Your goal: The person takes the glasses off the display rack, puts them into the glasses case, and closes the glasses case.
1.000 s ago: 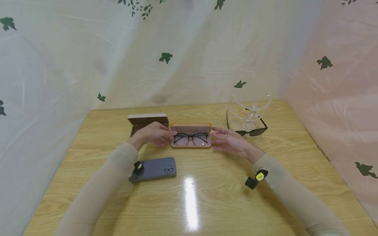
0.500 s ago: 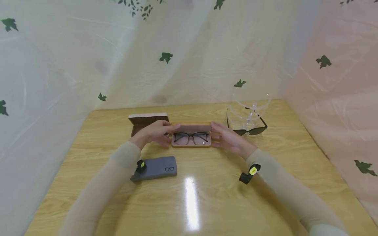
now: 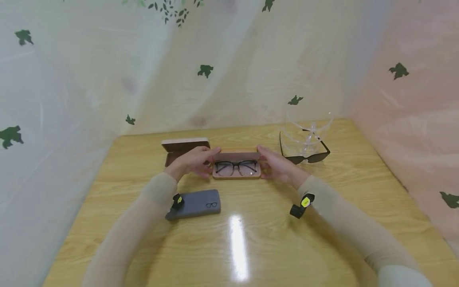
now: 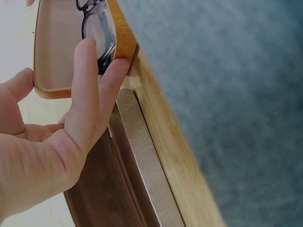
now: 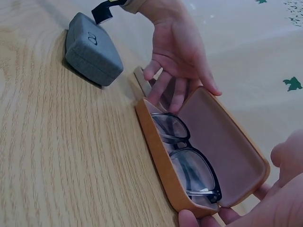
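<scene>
An orange-brown glasses case (image 3: 236,177) with a pale pink lining stands with its lid up on the table. Black-framed glasses (image 5: 198,163) lie folded inside it. My left hand (image 3: 193,161) is at the left end, its thumb touching the lid's edge and its fairly straight fingers against the lower half. At the opposite end is my right hand (image 3: 279,165). Its fingertips touch the base corner and reach behind the lid, while its thumb is beside the lid's edge in the right wrist view.
A second case (image 4: 151,161) with brown lining lies open behind my left hand. The closed grey case (image 3: 201,203) is nearer me, below my left wrist. Dark sunglasses (image 3: 315,158) sit at the right by a clear plastic stand (image 3: 310,137). A patterned curtain (image 3: 233,95) surrounds the table.
My right hand has moved left onto the case's end, its thumb coming to the lid. My left thumb has risen to the lid's edge. The lid stays up.
</scene>
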`<state>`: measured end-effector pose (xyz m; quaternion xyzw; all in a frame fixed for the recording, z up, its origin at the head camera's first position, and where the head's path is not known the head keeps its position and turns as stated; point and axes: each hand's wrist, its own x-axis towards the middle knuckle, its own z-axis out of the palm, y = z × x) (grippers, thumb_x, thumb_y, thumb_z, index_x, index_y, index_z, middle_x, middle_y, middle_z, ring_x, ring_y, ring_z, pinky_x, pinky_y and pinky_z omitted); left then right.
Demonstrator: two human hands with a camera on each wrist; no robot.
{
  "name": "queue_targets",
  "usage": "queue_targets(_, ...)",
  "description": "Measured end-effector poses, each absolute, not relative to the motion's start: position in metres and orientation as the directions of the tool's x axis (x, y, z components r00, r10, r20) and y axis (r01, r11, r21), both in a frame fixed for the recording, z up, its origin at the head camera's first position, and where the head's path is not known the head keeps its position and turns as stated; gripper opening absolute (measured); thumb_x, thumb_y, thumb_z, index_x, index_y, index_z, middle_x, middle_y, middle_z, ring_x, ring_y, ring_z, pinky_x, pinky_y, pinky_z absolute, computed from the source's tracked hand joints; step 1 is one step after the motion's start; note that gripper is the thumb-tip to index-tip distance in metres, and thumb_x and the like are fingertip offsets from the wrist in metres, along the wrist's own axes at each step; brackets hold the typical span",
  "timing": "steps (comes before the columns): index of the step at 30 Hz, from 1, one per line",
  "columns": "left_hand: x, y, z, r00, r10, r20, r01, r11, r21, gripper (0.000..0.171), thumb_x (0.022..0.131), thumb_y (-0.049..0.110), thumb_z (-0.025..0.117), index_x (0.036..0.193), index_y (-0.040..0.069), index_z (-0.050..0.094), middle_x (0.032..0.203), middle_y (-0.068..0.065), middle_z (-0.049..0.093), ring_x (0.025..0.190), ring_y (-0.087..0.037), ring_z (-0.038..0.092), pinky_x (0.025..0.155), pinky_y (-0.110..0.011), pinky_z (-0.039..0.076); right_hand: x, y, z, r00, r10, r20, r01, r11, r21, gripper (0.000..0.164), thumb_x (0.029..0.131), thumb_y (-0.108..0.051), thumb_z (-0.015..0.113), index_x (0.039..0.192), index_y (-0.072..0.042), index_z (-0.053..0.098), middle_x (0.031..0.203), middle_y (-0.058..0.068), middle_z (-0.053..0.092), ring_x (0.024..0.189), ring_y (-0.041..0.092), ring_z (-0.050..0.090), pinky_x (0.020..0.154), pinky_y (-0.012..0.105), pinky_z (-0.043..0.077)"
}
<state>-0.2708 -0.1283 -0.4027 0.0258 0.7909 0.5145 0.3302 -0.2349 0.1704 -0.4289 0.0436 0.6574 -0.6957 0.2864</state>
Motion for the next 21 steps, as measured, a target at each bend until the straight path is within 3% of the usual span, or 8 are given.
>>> queue_targets(5, -0.2726, -0.1251, -0.4036, -0.779, 0.394, -0.488, -0.297, 0.454, 0.840, 0.075, 0.096, 0.059, 0.061, 0.144, 0.004, 0.042, 0.137, -0.019, 0.052, 0.110, -0.038, 0.067, 0.082, -0.044, 0.060, -0.2368, 0.1713, -0.4265, -0.848, -0.300, -0.437, 0.429, 0.097, -0.898, 0.063, 0.109, -0.048, 0.037, 0.161, -0.016, 0.019, 0.165, 0.017, 0.016, 0.147, 0.042, 0.025, 0.110, 0.058, 0.037)
queue_targets(12, -0.2704, -0.1300, -0.4019, -0.764, 0.404, -0.503, -0.322, 0.437, 0.840, 0.081, 0.098, 0.054, 0.062, 0.153, 0.003, 0.033, 0.143, -0.020, 0.048, 0.113, -0.037, 0.066, 0.082, -0.043, 0.060, -0.2328, 0.1680, -0.4296, -0.865, -0.306, -0.398, 0.383, 0.110, -0.917, 0.056, 0.110, -0.044, 0.036, 0.157, -0.013, 0.027, 0.159, 0.013, 0.027, 0.128, 0.033, 0.040, 0.094, 0.045, 0.045)
queue_targets(17, -0.2700, -0.1337, -0.4018, -0.748, 0.408, -0.524, -0.342, 0.439, 0.831, 0.082, 0.098, 0.053, 0.063, 0.155, 0.003, 0.031, 0.148, -0.020, 0.045, 0.116, -0.037, 0.064, 0.082, -0.040, 0.060, -0.2319, 0.1668, -0.4325, -0.864, -0.318, -0.390, 0.376, 0.107, -0.921, 0.054, 0.111, -0.041, 0.037, 0.156, -0.013, 0.030, 0.152, 0.011, 0.033, 0.112, 0.027, 0.042, 0.088, 0.040, 0.047)
queue_targets(21, -0.2698, -0.1348, -0.4014, -0.745, 0.407, -0.529, -0.352, 0.433, 0.830, 0.080, 0.098, 0.051, 0.064, 0.154, 0.002, 0.035, 0.150, -0.022, 0.044, 0.117, -0.038, 0.063, 0.081, -0.039, 0.061, -0.2328, 0.1685, -0.4344, -0.858, -0.326, -0.396, 0.382, 0.110, -0.918, 0.054, 0.111, -0.040, 0.038, 0.157, -0.015, 0.030, 0.157, 0.011, 0.029, 0.124, 0.032, 0.040, 0.095, 0.045, 0.048)
